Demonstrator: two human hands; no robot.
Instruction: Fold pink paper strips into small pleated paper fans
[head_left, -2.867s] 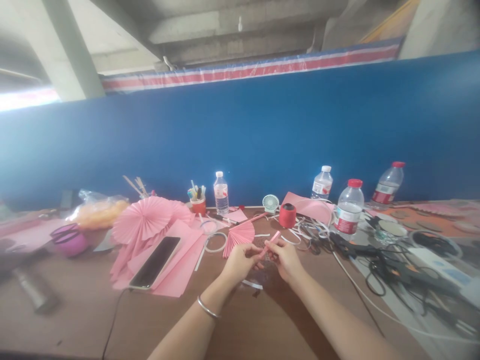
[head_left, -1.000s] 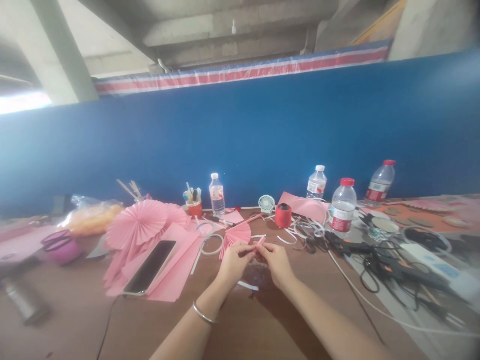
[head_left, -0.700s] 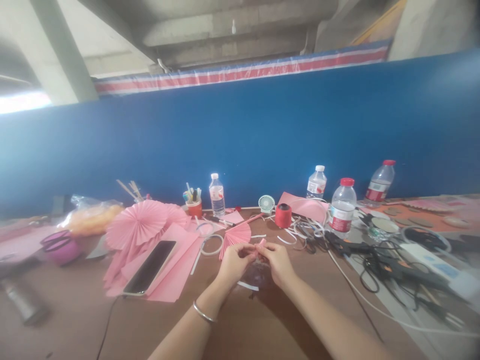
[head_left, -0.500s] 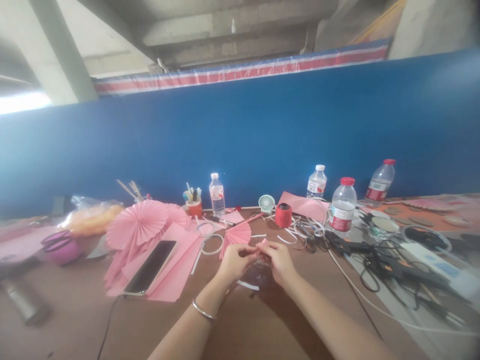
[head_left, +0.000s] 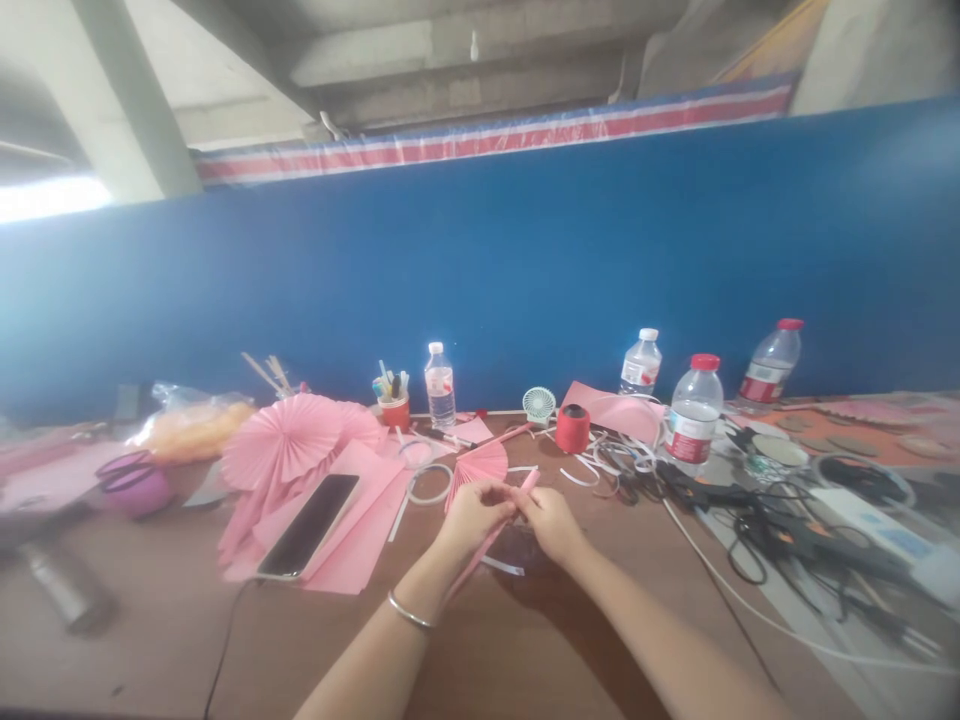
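Note:
My left hand [head_left: 471,512] and my right hand [head_left: 549,520] meet over the brown table [head_left: 150,640], both pinched on a narrow folded pink paper strip [head_left: 526,484]. The strip's upper end pokes out between the fingers; its lower end runs down toward my left wrist, which wears a silver bangle [head_left: 409,612]. A half-open pink paper fan [head_left: 480,464] lies just behind my left hand. A white paper scrap [head_left: 499,566] lies under my hands.
Pink pleated rosettes [head_left: 283,438] and pink sheets with a phone [head_left: 309,524] lie left. Behind stand a pen cup [head_left: 394,408], a small fan [head_left: 538,404], a red thread spool [head_left: 572,428] and water bottles [head_left: 694,412]. Tangled cables and a power strip [head_left: 795,520] fill the right.
The pink strip now sticks out longer, its lower end reaching down past my left hand. Both hands stayed together at the same spot; the view shifted slightly.

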